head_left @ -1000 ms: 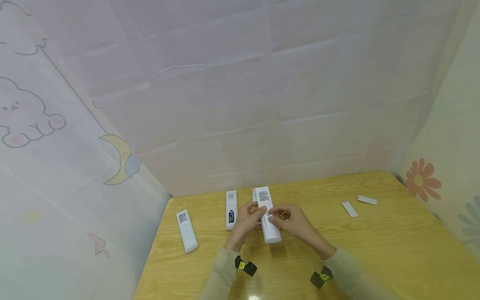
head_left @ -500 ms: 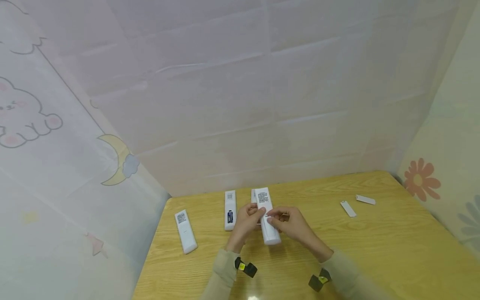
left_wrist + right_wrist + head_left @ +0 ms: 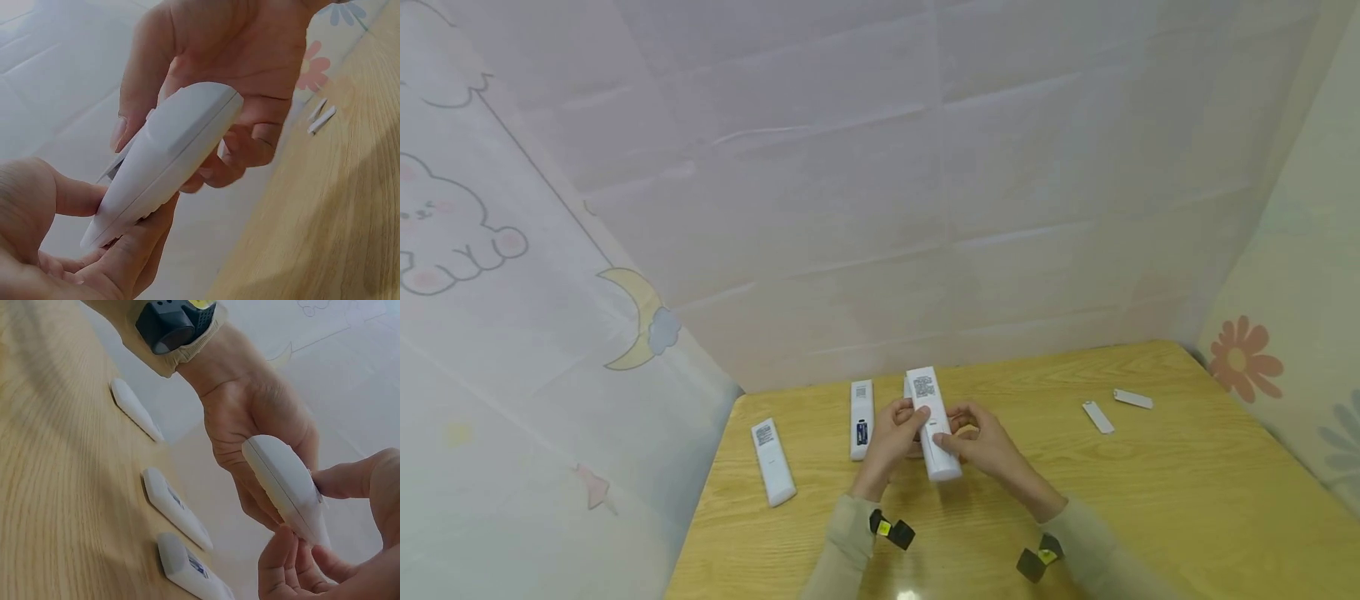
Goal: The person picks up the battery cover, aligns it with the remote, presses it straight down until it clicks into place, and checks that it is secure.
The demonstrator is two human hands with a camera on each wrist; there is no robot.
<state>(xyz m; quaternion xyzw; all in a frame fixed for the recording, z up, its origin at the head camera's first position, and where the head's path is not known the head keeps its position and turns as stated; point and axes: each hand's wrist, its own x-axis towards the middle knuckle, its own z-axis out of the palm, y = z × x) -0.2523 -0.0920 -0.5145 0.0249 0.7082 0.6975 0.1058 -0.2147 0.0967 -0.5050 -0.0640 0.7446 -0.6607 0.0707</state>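
A white remote control [image 3: 923,385] is held above the table, its labelled back facing up. My left hand [image 3: 889,440] grips its left side, thumb on the back and fingers beneath. On the other side, my right hand [image 3: 991,443] holds it too, with the thumb pressing on the battery cover area and fingers curled under. In the left wrist view a thin cover edge [image 3: 114,165] stands slightly up from the back of the remote. Behind the held remote lies another white remote [image 3: 907,388], mostly hidden.
A remote with blue batteries exposed [image 3: 857,400] lies left of the hands. Farther left is a remote [image 3: 772,467] whose back looks closed. Two loose battery covers [image 3: 1098,417] [image 3: 1132,399] lie at the right on the wooden table [image 3: 1187,500]. A cloth wall stands behind.
My right index finger has moved from the remote's back to beneath it, while the thumb stays on the cover area. The remote has risen slightly. My left hand keeps its grip.
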